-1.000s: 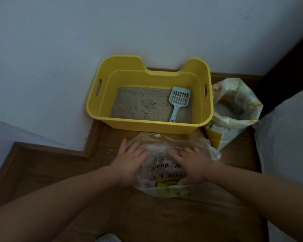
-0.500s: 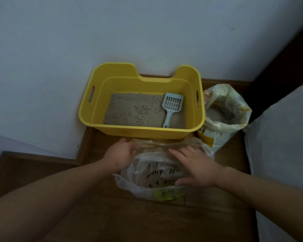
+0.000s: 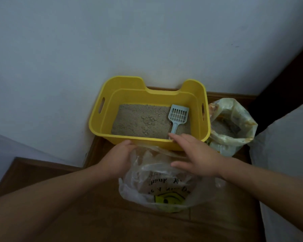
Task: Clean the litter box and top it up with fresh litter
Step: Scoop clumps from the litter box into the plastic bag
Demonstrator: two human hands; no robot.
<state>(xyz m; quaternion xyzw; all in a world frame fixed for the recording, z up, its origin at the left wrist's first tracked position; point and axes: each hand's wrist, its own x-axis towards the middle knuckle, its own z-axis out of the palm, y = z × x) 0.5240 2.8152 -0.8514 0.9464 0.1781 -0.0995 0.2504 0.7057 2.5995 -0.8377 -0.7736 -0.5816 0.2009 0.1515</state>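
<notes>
Down on the floor, the plastic bag (image 3: 164,189) sits with the left hand (image 3: 119,154) gripping its left rim. Over it the right hand (image 3: 194,154) reaches, fingers straight, holding nothing, tips at the near rim of the litter box (image 3: 101,130). Just beyond, the scoop (image 3: 177,117) lies on the litter, handle pointing back at that hand, so right's nearer. Beside the box stands the litter sack (image 3: 234,119).

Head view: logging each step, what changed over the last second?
The right hand left the plastic bag and reached forward to the scoop, fingers straight, not gripping. The left hand slid to the bag's left edge and holds it. The litter box and litter sack stayed put.
</notes>
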